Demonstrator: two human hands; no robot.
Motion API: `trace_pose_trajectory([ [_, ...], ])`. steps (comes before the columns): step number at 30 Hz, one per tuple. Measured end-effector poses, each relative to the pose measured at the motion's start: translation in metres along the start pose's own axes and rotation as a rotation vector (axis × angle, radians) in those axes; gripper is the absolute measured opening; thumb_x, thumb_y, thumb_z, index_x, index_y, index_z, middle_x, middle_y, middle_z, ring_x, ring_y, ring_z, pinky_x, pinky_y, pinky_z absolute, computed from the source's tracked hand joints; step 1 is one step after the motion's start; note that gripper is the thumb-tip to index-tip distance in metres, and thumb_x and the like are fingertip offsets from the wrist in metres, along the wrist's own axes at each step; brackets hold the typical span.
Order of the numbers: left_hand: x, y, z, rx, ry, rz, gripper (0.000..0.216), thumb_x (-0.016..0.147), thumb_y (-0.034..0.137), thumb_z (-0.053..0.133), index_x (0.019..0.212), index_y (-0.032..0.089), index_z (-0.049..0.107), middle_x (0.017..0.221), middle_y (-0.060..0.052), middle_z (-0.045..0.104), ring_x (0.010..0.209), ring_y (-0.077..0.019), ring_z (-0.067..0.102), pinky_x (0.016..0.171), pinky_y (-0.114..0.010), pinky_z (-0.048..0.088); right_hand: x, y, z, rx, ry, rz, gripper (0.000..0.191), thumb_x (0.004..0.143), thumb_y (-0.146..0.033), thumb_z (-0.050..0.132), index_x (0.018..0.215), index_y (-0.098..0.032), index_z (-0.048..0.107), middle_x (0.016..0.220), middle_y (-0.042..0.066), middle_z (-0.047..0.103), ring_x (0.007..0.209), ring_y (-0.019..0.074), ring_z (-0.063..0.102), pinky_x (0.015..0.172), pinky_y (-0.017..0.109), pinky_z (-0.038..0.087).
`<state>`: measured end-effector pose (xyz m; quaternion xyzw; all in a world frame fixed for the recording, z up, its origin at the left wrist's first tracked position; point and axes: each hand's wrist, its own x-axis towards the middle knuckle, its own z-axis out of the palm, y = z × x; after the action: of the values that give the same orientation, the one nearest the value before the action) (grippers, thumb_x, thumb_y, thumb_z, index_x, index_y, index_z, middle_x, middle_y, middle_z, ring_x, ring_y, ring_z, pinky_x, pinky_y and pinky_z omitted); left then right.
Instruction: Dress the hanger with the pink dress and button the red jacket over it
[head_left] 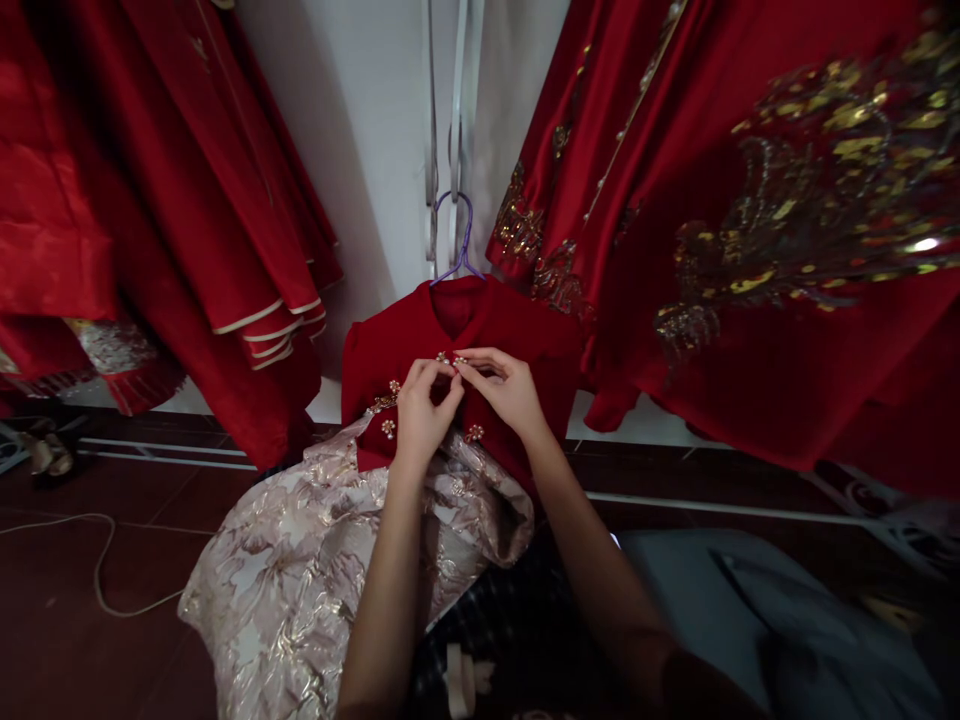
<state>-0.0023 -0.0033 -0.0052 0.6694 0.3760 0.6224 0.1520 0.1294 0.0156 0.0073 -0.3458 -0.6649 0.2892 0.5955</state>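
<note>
A small dark red jacket (525,335) hangs on a purple hanger (459,240) in front of me, over a pale gold brocade skirt (292,570). Pearl-like button clasps (390,428) run down its front. My left hand (424,410) and my right hand (506,390) meet at the jacket's chest. The fingertips of both hands pinch a small clasp (450,358) near the collar. Both forearms reach up from the bottom of the view.
Long red garments (187,200) hang at the left; a red gown with gold sequin embroidery (810,220) hangs at the right. A white wall with a metal rail (442,120) is behind. A white cable (97,560) lies on the dark floor.
</note>
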Motion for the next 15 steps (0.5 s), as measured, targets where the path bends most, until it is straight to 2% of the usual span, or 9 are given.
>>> trace_pose_trajectory([
  [4, -0.002, -0.012, 0.010, -0.267, 0.076, -0.165, 0.015, 0.078, 0.029, 0.059, 0.087, 0.019, 0.053, 0.087, -0.004, 0.060, 0.081, -0.0131, 0.061, 0.073, -0.027, 0.051, 0.001, 0.007, -0.002, -0.018, -0.021, 0.009, 0.027, 0.075, -0.034, 0.064, 0.097, -0.020, 0.065, 0.095, 0.006, 0.069, 0.086, 0.0166, 0.064, 0.074, 0.029, 0.053],
  [7, -0.003, -0.018, 0.014, -0.439, 0.157, -0.230, 0.026, 0.074, 0.026, 0.064, 0.094, 0.019, 0.049, 0.089, -0.004, 0.062, 0.084, -0.0120, 0.062, 0.078, -0.026, 0.050, 0.000, 0.012, -0.001, -0.020, -0.022, 0.007, 0.027, 0.075, -0.033, 0.064, 0.098, -0.019, 0.064, 0.096, 0.006, 0.068, 0.086, 0.0162, 0.064, 0.073, 0.027, 0.052],
  [12, -0.002, -0.021, 0.017, -0.540, 0.152, -0.367, 0.028, 0.071, 0.026, 0.065, 0.096, 0.015, 0.057, 0.096, -0.007, 0.064, 0.089, -0.0129, 0.061, 0.086, -0.030, 0.047, -0.001, 0.018, 0.001, -0.006, -0.003, -0.002, 0.027, 0.076, -0.034, 0.063, 0.098, -0.019, 0.064, 0.097, 0.006, 0.068, 0.086, 0.0158, 0.063, 0.070, 0.026, 0.052],
  [15, -0.002, -0.021, 0.018, -0.549, 0.161, -0.394, 0.030, 0.069, 0.026, 0.067, 0.096, 0.014, 0.061, 0.097, -0.008, 0.065, 0.089, -0.0134, 0.061, 0.087, -0.030, 0.047, -0.002, 0.020, 0.002, -0.008, 0.007, 0.007, 0.027, 0.076, -0.036, 0.062, 0.098, -0.020, 0.064, 0.098, 0.006, 0.068, 0.086, 0.0160, 0.063, 0.069, 0.025, 0.052],
])
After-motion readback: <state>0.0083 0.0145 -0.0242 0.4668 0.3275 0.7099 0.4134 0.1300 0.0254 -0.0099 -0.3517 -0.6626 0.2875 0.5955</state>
